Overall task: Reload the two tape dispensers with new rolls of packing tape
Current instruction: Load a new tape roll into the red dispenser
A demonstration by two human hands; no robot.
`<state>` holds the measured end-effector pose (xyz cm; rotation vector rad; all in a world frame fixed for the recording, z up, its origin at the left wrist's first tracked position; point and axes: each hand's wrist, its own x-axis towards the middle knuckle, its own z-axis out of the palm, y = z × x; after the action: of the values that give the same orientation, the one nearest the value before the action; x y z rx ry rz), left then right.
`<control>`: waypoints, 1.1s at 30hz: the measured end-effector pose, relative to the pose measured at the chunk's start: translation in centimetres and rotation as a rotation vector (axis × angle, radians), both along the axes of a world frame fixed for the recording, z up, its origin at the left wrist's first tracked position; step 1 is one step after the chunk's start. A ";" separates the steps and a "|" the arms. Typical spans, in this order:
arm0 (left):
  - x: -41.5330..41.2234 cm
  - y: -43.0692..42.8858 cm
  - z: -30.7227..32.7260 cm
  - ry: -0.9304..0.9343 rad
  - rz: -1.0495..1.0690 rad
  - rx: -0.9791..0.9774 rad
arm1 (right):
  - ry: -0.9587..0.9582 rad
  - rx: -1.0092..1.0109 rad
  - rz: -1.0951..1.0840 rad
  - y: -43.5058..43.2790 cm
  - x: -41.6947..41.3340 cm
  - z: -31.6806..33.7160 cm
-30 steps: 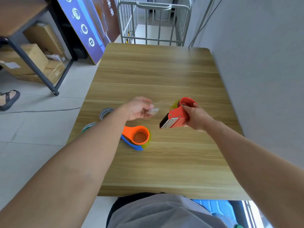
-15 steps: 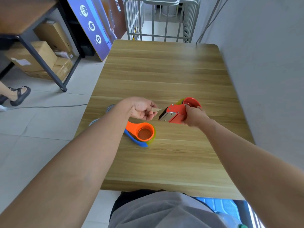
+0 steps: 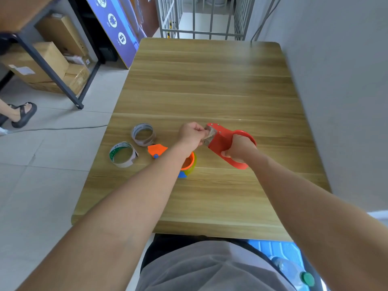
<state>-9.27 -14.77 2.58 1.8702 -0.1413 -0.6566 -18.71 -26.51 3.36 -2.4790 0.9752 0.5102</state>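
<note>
1. The wooden surface (image 3: 210, 80) carries everything. Its near edge is partly covered by the person's body and both forearms.
2. The red dispenser (image 3: 220, 141) is lifted off the surface in the right hand (image 3: 238, 149). The fingers (image 3: 227, 153) are curled tight round its looped handle, which covers the hub, so it cannot be seen whether a roll sits inside.
3. The second dispenser (image 3: 190, 161) lies on the surface just below the left fingers and is mostly hidden under the left forearm. Only an orange tip, an orange hub with a yellowish roll round it, and a blue sliver show.
4. Two thin rings lie well to the left of the left fingers, one green and white (image 3: 122, 164), one grey (image 3: 144, 143). Whether they are bare cores or nearly spent rolls is hard to tell.
5. The left hand (image 3: 192, 135) is closed narrowly, pinching a clear tape end (image 3: 210, 134) at the red dispenser's front. The tape blurs into the metal blade there.
</note>
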 end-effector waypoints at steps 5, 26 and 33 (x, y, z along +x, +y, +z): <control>-1.9 -0.4 -2.9 -0.291 0.083 0.043 | 0.018 -0.007 -0.028 1.0 -0.6 -1.1; -6.7 -0.5 -6.7 -0.164 -0.475 0.209 | 0.088 -0.093 -0.108 2.1 -2.0 -5.9; -6.4 0.3 -7.0 -0.084 -0.466 0.238 | 0.105 -0.119 -0.013 1.8 -2.6 -6.1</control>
<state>-15.72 -14.47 -4.42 2.1142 -0.5885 -0.9423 -21.27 -24.70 -2.74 -2.5716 1.0906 0.5991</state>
